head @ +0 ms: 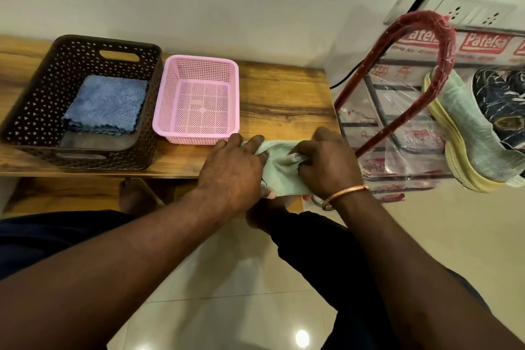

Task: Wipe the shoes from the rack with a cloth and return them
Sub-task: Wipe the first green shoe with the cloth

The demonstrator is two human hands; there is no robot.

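A pale green cloth (279, 169) lies on the front right corner of the wooden table (284, 99). My left hand (235, 167) lies on its left side, fingers stretched over the cloth's top edge. My right hand (326, 163) grips a bunched fold of the cloth at its right side. On the rack (397, 88) to the right sit a light green shoe with a yellow sole (466, 133) and a dark blue shoe (502, 105) beside it.
A brown perforated basket (37, 111) at the table's left holds a folded blue cloth (108, 105). A pink basket (170, 94) stands beside it. The rack has a red frame wrapped in printed plastic. A wall socket (454, 8) is above it.
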